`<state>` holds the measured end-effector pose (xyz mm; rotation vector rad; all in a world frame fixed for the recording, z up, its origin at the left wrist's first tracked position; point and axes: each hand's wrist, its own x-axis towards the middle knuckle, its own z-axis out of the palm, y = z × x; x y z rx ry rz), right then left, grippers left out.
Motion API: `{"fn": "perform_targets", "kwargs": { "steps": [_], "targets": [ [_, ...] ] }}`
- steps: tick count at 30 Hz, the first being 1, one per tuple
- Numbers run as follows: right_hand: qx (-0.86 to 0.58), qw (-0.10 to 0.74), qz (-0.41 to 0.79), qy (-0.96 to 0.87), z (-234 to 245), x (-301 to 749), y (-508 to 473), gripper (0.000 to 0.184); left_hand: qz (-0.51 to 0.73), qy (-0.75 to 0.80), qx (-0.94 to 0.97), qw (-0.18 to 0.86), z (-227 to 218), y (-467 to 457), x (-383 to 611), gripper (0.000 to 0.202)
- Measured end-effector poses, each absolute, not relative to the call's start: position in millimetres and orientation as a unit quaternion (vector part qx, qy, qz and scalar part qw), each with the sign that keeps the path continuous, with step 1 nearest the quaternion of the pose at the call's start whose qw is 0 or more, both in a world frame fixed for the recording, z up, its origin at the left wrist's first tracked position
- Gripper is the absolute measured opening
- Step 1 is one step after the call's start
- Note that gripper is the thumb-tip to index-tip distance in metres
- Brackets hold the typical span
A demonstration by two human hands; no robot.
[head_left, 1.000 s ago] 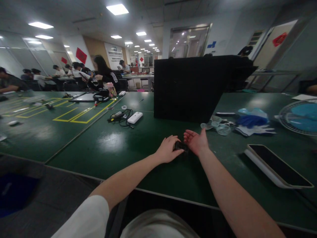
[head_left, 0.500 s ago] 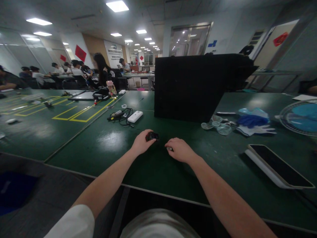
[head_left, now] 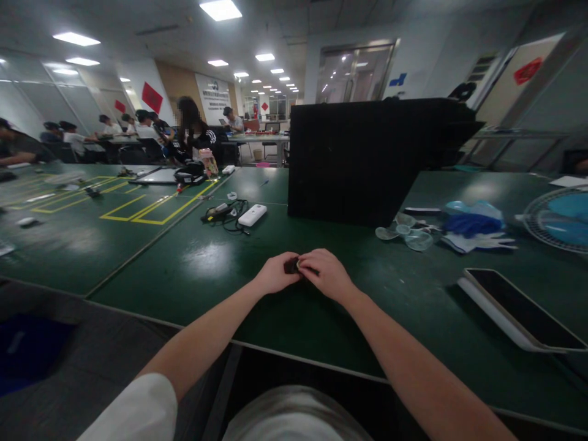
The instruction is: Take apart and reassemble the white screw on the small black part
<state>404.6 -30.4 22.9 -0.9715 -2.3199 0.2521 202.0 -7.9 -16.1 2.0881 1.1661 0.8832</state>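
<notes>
Above the green table (head_left: 220, 300), my two hands meet near its front middle. My left hand (head_left: 277, 273) is closed around a small dark object (head_left: 291, 265), which is mostly covered by the fingers. Against the right side of that object, my right hand (head_left: 327, 273) pinches a small pale piece (head_left: 298, 264). The fingertips of both hands touch or nearly touch. Exactly what the two pieces are cannot be made out.
A large black box (head_left: 344, 162) stands beyond my hands. Left of it lie a white power bank (head_left: 252, 215) and black cables (head_left: 225, 214). On the right are gloves (head_left: 478, 236), clear plastic cups (head_left: 416, 237), a phone (head_left: 528, 306) and a fan (head_left: 565, 214). People sit farther back.
My hands, apart before, have come together: the left moved right and slightly down, the right moved slightly left. The pale piece now sits against the dark object.
</notes>
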Motion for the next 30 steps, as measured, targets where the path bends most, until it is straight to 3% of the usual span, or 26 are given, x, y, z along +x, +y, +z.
{"fn": "perform_targets", "kwargs": {
  "steps": [3, 8, 11, 23, 30],
  "targets": [
    [-0.365, 0.287, 0.107, -0.879, 23.2, 407.9, -31.3, 0.018, 0.335, 0.431, 0.777, 0.313, -16.3, -7.0, 201.3, 0.050],
    [-0.399, 0.380, 0.142, -0.822, 31.7, 439.3, -23.5, 0.017, 0.342, 0.437, 0.764, 0.328, -14.4, -4.9, 198.3, 0.051],
    [-0.421, 0.389, 0.149, -0.806, 40.0, 460.4, -18.3, 0.013, 0.346, 0.442, 0.756, 0.335, -16.0, -3.1, 197.6, 0.053],
    [-0.420, 0.215, 0.081, -0.878, 31.3, 408.2, -39.6, 0.024, 0.349, 0.448, 0.772, 0.285, -17.9, -6.6, 202.7, 0.051],
    [-0.423, 0.241, 0.051, -0.872, 34.7, 421.6, -36.1, 0.024, 0.361, 0.459, 0.764, 0.276, -17.1, -7.0, 204.6, 0.050]
  ]
}}
